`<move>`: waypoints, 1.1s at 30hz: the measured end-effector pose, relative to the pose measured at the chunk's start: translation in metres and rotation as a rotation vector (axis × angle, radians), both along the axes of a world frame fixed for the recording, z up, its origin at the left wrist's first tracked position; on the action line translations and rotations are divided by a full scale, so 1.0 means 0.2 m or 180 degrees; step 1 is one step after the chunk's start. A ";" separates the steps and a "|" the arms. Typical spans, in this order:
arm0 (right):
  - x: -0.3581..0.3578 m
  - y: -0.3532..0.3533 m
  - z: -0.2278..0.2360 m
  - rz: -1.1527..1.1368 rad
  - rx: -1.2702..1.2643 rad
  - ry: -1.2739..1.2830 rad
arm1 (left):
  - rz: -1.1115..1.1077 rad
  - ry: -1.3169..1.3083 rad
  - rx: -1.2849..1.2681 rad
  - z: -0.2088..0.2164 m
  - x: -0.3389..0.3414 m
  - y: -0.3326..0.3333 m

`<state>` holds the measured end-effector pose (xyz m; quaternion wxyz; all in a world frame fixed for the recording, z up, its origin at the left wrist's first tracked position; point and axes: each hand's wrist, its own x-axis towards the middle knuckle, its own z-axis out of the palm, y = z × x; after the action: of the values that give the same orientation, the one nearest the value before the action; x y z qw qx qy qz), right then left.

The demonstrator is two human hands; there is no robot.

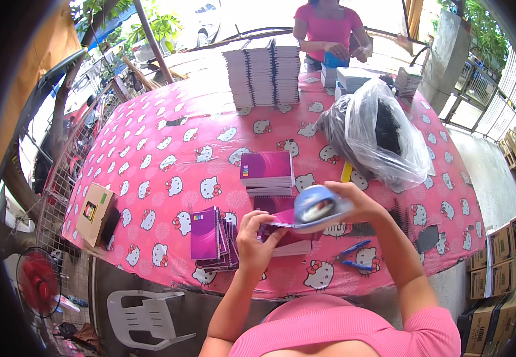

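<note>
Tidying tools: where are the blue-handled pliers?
Head view: the blue-handled pliers lie right of centre on the pink patterned tablecloth, beside the right forearm.

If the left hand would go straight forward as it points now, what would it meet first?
Beyond the left hand, the stacked purple notebooks likely come first; the hand's height is unclear, so it might pass over them.

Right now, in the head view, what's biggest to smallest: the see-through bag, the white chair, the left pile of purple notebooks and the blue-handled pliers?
1. See-through bag
2. White chair
3. Left pile of purple notebooks
4. Blue-handled pliers
The chair stands lower, so its real size is unsure.
</note>
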<state>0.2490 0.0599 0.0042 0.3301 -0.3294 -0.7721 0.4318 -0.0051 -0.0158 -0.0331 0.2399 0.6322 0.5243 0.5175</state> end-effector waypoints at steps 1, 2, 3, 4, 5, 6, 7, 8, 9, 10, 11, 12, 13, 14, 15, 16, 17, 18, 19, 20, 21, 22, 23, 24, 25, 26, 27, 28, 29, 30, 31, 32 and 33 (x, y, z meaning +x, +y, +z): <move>-0.01 0.06 -0.08 -0.0554 0.0508 -0.1059 | -0.0132 -0.0621 -0.0261 -0.05 0.01 0.01; -0.04 0.08 -0.03 -0.1093 0.1107 -0.1618 | -0.0260 -0.1235 -0.0479 -0.07 0.01 0.02; -0.02 0.08 -0.05 -0.0633 0.0131 -0.0639 | -0.0200 -0.1261 -0.0390 -0.08 0.01 0.01; -0.01 0.08 -0.06 -0.0148 -0.0833 0.0337 | -0.0166 -0.1328 -0.0378 -0.07 -0.01 0.00; -0.04 0.08 -0.06 -0.0169 -0.0458 0.0029 | -0.0124 -0.1414 -0.0404 -0.08 -0.01 0.00; -0.08 0.08 -0.05 -0.0189 -0.0080 -0.0277 | -0.0083 -0.1499 -0.0430 -0.09 -0.02 -0.01; -0.10 0.08 -0.05 -0.0207 0.0299 -0.0580 | -0.0146 -0.1602 -0.0450 -0.09 -0.02 -0.02; -0.11 0.13 -0.04 -0.0906 0.1085 -0.1531 | -0.0221 -0.1692 -0.0441 -0.09 -0.03 -0.02; -0.10 0.13 -0.03 -0.0531 0.0647 -0.0797 | -0.0298 -0.1782 -0.0430 -0.09 -0.04 -0.01; -0.10 0.12 -0.02 -0.0150 0.0208 -0.0067 | -0.0376 -0.1871 -0.0420 -0.10 -0.05 -0.01; -0.11 0.09 0.01 0.0171 -0.0197 0.0288 | -0.0404 -0.1942 -0.0340 -0.12 -0.05 -0.01; -0.13 0.06 0.03 0.0491 -0.0604 0.0642 | -0.0358 -0.1980 -0.0426 -0.13 -0.05 0.00; -0.16 0.10 0.02 0.0169 0.0060 -0.0024 | -0.0312 -0.2017 -0.0512 -0.13 -0.05 0.02; -0.16 0.15 0.01 -0.0337 0.0756 -0.1135 | -0.0284 -0.2036 -0.0601 -0.12 -0.05 0.02; -0.14 0.16 -0.01 -0.0190 0.0356 -0.0583 | -0.0212 -0.1935 -0.0664 -0.11 -0.05 0.02; -0.13 0.17 -0.02 -0.0042 -0.0039 -0.0028 | -0.0274 -0.1919 -0.0585 -0.12 -0.06 0.01; -0.15 0.16 0.00 0.0401 -0.0305 0.0283 | -0.0308 -0.1927 -0.0464 -0.13 -0.07 0.01; -0.18 0.12 0.02 0.0833 -0.0626 0.0602 | -0.0334 -0.1929 -0.0396 -0.14 -0.08 0.00; -0.23 0.10 0.06 0.0457 -0.0103 -0.0024 | -0.0276 -0.2051 -0.0599 -0.14 -0.09 0.00; -0.21 0.15 -0.04 0.0190 0.0075 -0.0442 | -0.0340 -0.2041 -0.0550 -0.14 -0.06 -0.01; -0.20 0.16 -0.05 0.0179 -0.0105 -0.0343 | -0.0362 -0.2019 -0.0442 -0.14 -0.07 -0.01; -0.19 0.17 -0.05 0.0170 -0.0284 -0.0245 | -0.0384 -0.1997 -0.0335 -0.14 -0.07 0.00; -0.19 0.14 -0.01 0.0359 -0.0444 0.0089 | -0.0342 -0.2049 -0.0446 -0.16 -0.09 -0.01; -0.19 0.09 0.01 0.0539 -0.0672 0.0427 | -0.0340 -0.2102 -0.0412 -0.17 -0.09 -0.01; -0.25 0.08 0.02 0.0521 -0.0145 0.0011 | -0.0335 -0.2154 -0.0377 -0.18 -0.09 -0.01; -0.23 0.09 0.01 0.0232 0.0061 -0.0333 | -0.0375 -0.2188 -0.0367 -0.18 -0.09 0.00; -0.22 0.12 -0.01 -0.0057 0.0263 -0.0679 | -0.0274 -0.2173 -0.0494 -0.14 -0.07 0.01; -0.20 0.13 -0.03 -0.0345 0.0461 -0.1029 | -0.0385 -0.2240 -0.0536 -0.15 -0.08 0.00; -0.22 0.09 -0.02 0.0084 -0.0153 0.0178 | -0.0455 -0.2324 -0.0529 -0.16 -0.09 -0.02; -0.20 0.08 0.01 0.0500 -0.0557 0.0045 | -0.0526 -0.2407 -0.0524 -0.17 -0.11 -0.03; -0.22 0.08 0.04 0.0275 -0.0459 -0.0268 | -0.0680 -0.2482 -0.0397 -0.18 -0.12 -0.01; -0.24 0.06 0.07 0.0012 -0.0386 -0.0560 | -0.0681 -0.2491 -0.0472 -0.17 -0.12 0.00; -0.22 0.06 0.03 -0.0319 -0.0191 -0.0549 | -0.0679 -0.2500 -0.0548 -0.17 -0.13 0.00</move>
<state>0.2043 0.0719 0.0098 0.2736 -0.4133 -0.7669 0.4077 -0.0303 -0.0162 -0.0662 0.5259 0.4151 0.3659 0.6459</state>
